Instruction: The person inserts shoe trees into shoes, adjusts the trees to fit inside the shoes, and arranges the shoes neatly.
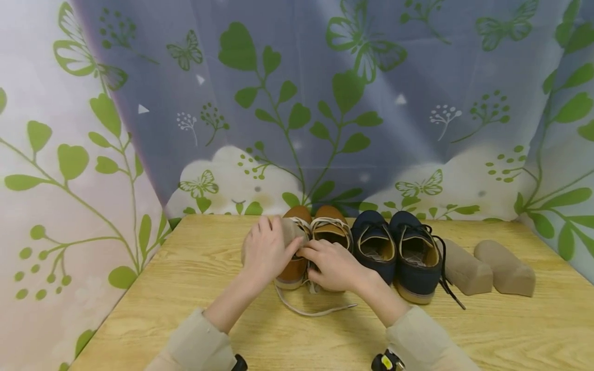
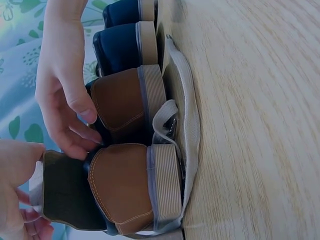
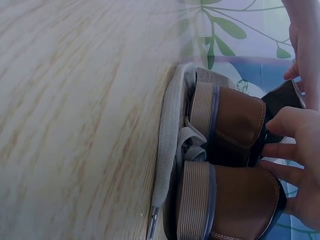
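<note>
My left hand [image 1: 269,247] grips a grey-brown moulded shoe insert [image 1: 291,230] above the opening of the left brown lace-up shoe [image 1: 291,272]. In the left wrist view the hollow, dark side of the insert faces the camera, beside the shoe's heel collar. From the right, my right hand [image 1: 335,264] reaches across the right brown shoe [image 2: 117,102], its bent fingers [image 3: 280,151] holding the left shoe's collar. Its thumb [image 2: 85,114] stays apart from that collar. An off-white lace [image 1: 320,313] trails behind the heels. The left hand partly hides the left shoe's front.
A pair of navy lace-up shoes [image 1: 374,247] stands right of the brown pair, a dark lace [image 1: 450,286] hanging to the wooden table [image 1: 185,293]. Two moulded inserts [image 1: 508,270] lie farther right. Another insert [image 3: 214,78] lies left of the brown shoes. A patterned cloth [image 1: 297,103] hangs behind.
</note>
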`<state>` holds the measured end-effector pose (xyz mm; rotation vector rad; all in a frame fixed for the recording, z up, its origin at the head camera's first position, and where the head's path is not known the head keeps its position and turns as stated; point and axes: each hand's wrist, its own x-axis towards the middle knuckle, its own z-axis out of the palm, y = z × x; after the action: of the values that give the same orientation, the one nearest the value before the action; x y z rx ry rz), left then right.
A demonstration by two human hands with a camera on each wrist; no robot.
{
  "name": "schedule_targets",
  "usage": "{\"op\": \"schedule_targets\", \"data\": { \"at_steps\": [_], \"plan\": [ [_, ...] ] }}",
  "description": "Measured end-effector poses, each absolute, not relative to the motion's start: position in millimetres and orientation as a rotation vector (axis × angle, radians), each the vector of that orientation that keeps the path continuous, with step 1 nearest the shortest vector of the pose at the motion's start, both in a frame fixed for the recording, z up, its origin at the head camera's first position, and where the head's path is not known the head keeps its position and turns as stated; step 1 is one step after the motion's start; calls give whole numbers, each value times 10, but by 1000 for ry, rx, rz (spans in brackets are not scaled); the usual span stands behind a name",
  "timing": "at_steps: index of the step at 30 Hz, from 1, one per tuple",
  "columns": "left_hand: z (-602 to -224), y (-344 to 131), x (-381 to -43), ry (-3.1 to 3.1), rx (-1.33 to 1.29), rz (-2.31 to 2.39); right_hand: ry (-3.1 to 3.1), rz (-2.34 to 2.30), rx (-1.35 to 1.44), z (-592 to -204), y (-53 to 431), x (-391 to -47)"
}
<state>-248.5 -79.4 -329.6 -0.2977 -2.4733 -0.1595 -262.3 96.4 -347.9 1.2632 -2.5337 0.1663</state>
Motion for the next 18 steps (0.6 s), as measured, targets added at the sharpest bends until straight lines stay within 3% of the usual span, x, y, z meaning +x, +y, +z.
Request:
{"op": "schedule_targets", "data": {
  "at_steps": [18],
  "plan": [
    [-3339, -729, -2540, -2476, -282, -126, -2600, 114, 1243, -3432, 954, -2609]
  ]
}}
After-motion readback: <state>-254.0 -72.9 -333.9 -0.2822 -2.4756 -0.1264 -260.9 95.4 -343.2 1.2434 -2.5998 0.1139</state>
